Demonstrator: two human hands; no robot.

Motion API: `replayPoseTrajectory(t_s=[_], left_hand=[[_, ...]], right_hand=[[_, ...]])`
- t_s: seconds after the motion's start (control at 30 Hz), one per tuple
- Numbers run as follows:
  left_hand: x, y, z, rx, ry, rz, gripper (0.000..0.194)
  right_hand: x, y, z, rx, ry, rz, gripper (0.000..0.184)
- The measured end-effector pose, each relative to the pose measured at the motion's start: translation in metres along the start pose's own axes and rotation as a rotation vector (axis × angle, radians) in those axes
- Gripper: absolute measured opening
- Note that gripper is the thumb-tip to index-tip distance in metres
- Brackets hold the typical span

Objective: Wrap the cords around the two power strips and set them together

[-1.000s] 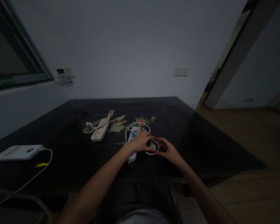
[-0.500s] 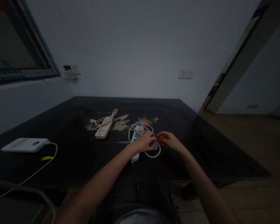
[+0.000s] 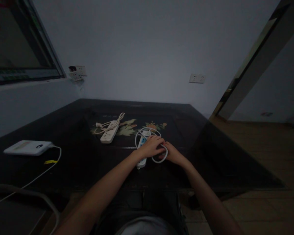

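A white power strip (image 3: 142, 141) with blue socket faces lies lengthwise on the dark table, its middle covered by my left hand (image 3: 152, 146). Its white cord (image 3: 163, 159) is looped around the far end and out to the right. The fingers of my left hand are bent over the cord at the strip's right side. My right hand (image 3: 172, 154) meets them there, fingers curled in by the cord loop. Dim light and overlapping fingers hide what lies between the two hands.
A second power strip (image 3: 109, 135), cream with its cord bundled on top, lies to the left. Farther left are a white box-shaped device (image 3: 26, 148) with a cable and a yellow strip (image 3: 50, 162). Wall sockets (image 3: 197, 78) sit behind the table (image 3: 210, 173).
My right hand has moved left, from beside the cord loop to touching my left hand's fingers. The left hand stays over the power strip. The view has shifted slightly.
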State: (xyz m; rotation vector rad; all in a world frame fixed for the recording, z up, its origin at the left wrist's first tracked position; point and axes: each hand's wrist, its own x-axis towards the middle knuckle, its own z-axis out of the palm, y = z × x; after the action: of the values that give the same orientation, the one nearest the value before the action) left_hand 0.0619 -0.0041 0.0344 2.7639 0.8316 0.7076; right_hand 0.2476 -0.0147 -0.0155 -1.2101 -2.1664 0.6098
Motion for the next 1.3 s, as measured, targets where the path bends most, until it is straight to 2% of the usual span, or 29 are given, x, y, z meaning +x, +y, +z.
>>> replayPoseTrajectory(t_s=[0.07,0.13,0.3,0.43,0.57,0.67,0.77,0.87,0.9,0.97,1.03,1.17,1.3], left_hand=[[0.000,0.000,-0.001,-0.012,0.017,-0.009,0.015],[0.000,0.000,-0.001,-0.010,0.024,-0.011,0.016],[0.000,0.000,0.001,0.077,-0.012,0.009,0.018],[-0.001,0.000,0.003,0.165,-0.128,0.056,0.018],[-0.002,0.006,-0.002,0.108,-0.196,0.135,0.026],[0.000,0.003,-0.014,-0.043,-0.095,0.139,0.027],[0.001,-0.022,-0.027,-0.233,0.186,-0.054,0.023],[-0.002,-0.064,-0.033,-0.409,0.482,-0.518,0.020],[-0.004,-0.078,-0.031,-0.421,0.516,-0.611,0.020],[-0.009,-0.099,-0.025,-0.452,0.525,-0.722,0.017],[-0.014,-0.110,-0.016,-0.505,0.500,-0.786,0.016],[-0.017,-0.111,-0.005,-0.592,0.455,-0.819,0.018],[-0.016,-0.111,-0.005,-0.632,0.449,-0.823,0.013]], right_hand=[[0.001,0.004,-0.002,0.001,0.060,0.023,0.023],[0.000,0.009,-0.010,0.053,0.139,0.069,0.020],[-0.003,0.017,-0.034,0.192,0.381,0.190,0.027],[-0.002,0.012,-0.040,0.364,0.604,0.241,0.037],[0.000,0.005,-0.040,0.497,0.662,0.244,0.041],[-0.001,0.004,-0.039,0.555,0.680,0.279,0.044],[-0.002,0.007,-0.037,0.626,0.706,0.311,0.045],[0.003,0.006,-0.038,0.697,0.738,0.313,0.044],[0.006,0.004,-0.040,0.699,0.749,0.306,0.043],[0.016,-0.004,-0.046,0.669,0.762,0.279,0.042],[0.030,-0.015,-0.053,0.624,0.769,0.234,0.041],[0.058,-0.032,-0.057,0.576,0.839,0.163,0.034],[0.069,-0.024,-0.044,0.572,1.023,0.200,0.028]])
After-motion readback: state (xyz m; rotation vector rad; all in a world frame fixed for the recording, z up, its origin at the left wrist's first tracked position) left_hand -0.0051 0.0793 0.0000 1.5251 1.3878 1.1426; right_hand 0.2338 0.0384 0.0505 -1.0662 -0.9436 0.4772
